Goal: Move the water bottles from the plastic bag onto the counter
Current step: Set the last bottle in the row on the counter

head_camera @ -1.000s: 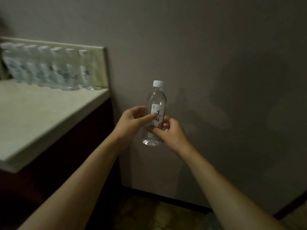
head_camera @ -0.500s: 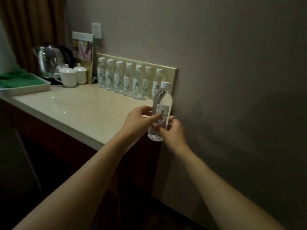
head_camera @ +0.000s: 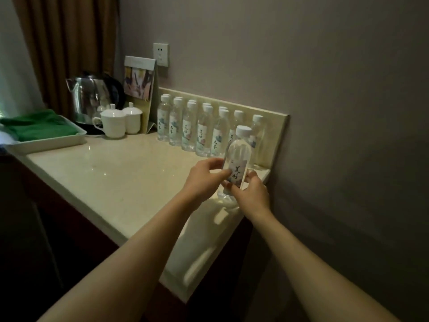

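Dimly lit — pale counter [head_camera: 111, 182] along grey wall [head_camera: 301, 66] — bottle row [head_camera: 199, 133].

Dim indoor scene with a muted, slightly greenish cast; the brightest areas are the pale counter [head_camera: 111, 180], which carries small specular glints, and a strip of daylight at the far left edge beside the curtain [head_camera: 67, 43]. Soft, broad shadows of the arms fall on the wall [head_camera: 325, 89] at right and darken towards the lower corners. Wide-angle distortion bows lines near the edges, and fine detail is soft throughout.
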